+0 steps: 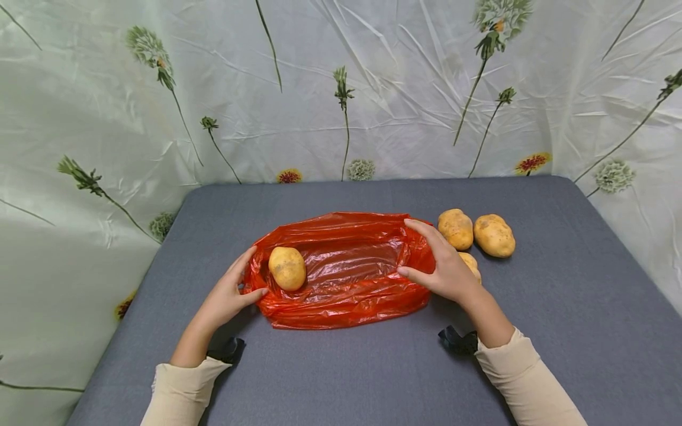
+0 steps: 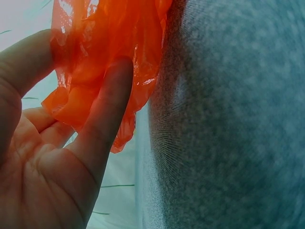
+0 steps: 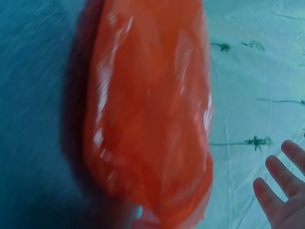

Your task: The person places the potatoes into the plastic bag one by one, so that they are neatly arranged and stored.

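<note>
A red plastic bag lies spread on the table with its mouth facing up. One potato sits inside, at the bag's left end. My left hand spans that end, thumb over the near rim and fingers along the outer side. In the left wrist view, its straight thumb lies against the bag's folds. At the opposite end, my right hand is spread wide, thumb and fingertips apart over the rim. The right wrist view has its fingers extended beside the bag, holding nothing.
Two potatoes lie on the grey table beyond my right hand, and another potato is partly hidden by it. A flower-printed cloth hangs behind the table's far edge. Dark straps circle both wrists.
</note>
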Demonstrator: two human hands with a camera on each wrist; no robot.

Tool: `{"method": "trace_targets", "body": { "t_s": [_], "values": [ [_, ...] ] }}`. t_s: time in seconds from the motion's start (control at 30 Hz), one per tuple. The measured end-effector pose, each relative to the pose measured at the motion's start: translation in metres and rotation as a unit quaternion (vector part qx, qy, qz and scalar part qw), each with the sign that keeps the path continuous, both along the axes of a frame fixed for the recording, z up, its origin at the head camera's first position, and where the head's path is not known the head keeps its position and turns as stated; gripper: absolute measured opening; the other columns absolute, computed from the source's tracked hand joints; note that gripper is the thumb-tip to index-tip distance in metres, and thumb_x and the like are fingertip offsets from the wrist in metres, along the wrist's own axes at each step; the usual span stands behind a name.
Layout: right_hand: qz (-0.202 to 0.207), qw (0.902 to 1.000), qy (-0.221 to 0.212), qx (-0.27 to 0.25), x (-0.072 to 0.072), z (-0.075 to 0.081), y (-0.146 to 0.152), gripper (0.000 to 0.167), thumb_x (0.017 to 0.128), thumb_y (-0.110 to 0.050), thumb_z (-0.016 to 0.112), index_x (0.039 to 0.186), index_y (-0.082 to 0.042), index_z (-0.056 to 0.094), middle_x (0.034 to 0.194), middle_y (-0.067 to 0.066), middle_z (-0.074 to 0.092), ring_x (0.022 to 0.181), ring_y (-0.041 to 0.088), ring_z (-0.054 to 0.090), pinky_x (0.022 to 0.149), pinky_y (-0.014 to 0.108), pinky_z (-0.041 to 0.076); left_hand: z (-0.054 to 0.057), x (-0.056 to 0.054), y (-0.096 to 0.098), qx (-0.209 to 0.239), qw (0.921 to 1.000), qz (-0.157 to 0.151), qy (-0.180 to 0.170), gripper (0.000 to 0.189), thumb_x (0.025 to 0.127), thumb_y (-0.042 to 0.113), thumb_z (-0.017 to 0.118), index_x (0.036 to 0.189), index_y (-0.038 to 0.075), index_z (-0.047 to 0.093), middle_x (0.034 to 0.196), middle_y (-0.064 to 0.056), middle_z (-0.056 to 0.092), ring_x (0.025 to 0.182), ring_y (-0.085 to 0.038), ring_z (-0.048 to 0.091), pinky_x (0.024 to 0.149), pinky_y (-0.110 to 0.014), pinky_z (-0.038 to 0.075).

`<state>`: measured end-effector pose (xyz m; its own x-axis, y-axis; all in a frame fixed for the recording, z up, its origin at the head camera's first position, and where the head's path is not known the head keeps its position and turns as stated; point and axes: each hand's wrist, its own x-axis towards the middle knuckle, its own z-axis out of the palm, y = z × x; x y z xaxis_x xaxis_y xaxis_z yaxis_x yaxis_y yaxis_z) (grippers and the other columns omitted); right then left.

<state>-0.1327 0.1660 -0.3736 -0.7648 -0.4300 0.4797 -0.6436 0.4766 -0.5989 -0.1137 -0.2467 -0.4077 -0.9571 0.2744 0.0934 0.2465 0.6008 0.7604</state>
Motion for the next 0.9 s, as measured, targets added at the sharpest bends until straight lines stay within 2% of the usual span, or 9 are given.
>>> {"method": "trace_targets", "body": {
  "t_s": [0.23,0.43,0.57,0.67,0.8,0.9],
  "values": [
    [-0.028,0.9996,0.003,0.007,0.007,-0.008,0.023,0.079,0.070,-0.018,0.078,0.136,-0.010,0.035,0.135,0.008,0.039,0.122,0.020,0.036,0.098,0.033,0.031,-0.002,0.000,-0.002,-0.003,1.0000,0.001,-0.002,0.087,0.076,0.014,0.073,0.144,0.010,0.018,0.143,-0.020,0.021,0.124,-0.040,0.028,0.093,-0.056,0.030],
    [-0.044,0.9987,0.026,-0.004,0.010,-0.016,0.045,0.078,0.065,-0.011,0.080,0.132,-0.003,0.040,0.131,0.013,0.043,0.121,0.015,0.036,0.099,0.020,0.024,-0.002,0.001,-0.002,-0.003,1.0000,0.001,0.000,0.087,0.076,0.014,0.073,0.144,0.010,0.018,0.143,-0.019,0.021,0.125,-0.038,0.026,0.094,-0.055,0.029],
    [-0.072,0.9973,0.013,0.007,0.015,-0.021,0.059,0.079,0.064,-0.007,0.080,0.132,-0.003,0.040,0.129,0.013,0.044,0.120,0.014,0.036,0.096,0.017,0.025,-0.001,0.001,-0.002,0.003,1.0000,0.001,-0.002,0.087,0.076,0.016,0.073,0.144,0.011,0.019,0.143,-0.018,0.021,0.125,-0.038,0.028,0.094,-0.055,0.029],
    [-0.095,0.9952,-0.010,0.020,0.020,-0.024,0.069,0.079,0.065,-0.007,0.079,0.134,-0.006,0.039,0.130,0.012,0.043,0.119,0.020,0.037,0.096,0.024,0.028,-0.001,0.001,-0.001,0.008,1.0000,0.000,-0.003,0.087,0.076,0.017,0.073,0.144,0.011,0.019,0.143,-0.017,0.021,0.125,-0.037,0.027,0.094,-0.055,0.029],
    [-0.109,0.9929,-0.039,0.026,0.023,-0.028,0.080,0.078,0.069,-0.009,0.077,0.135,-0.008,0.037,0.130,0.015,0.041,0.116,0.033,0.038,0.094,0.048,0.031,0.000,0.000,0.000,0.006,1.0000,0.000,-0.004,0.087,0.076,0.017,0.073,0.144,0.012,0.019,0.143,-0.017,0.021,0.126,-0.037,0.025,0.095,-0.055,0.028],
    [-0.113,0.9914,-0.061,0.028,0.024,-0.031,0.086,0.075,0.071,-0.010,0.076,0.135,-0.005,0.036,0.129,0.019,0.041,0.115,0.039,0.038,0.089,0.056,0.031,0.000,0.000,0.000,0.005,1.0000,0.000,-0.003,0.087,0.076,0.015,0.073,0.144,0.011,0.019,0.143,-0.017,0.021,0.126,-0.037,0.026,0.095,-0.055,0.029]
  ]
}}
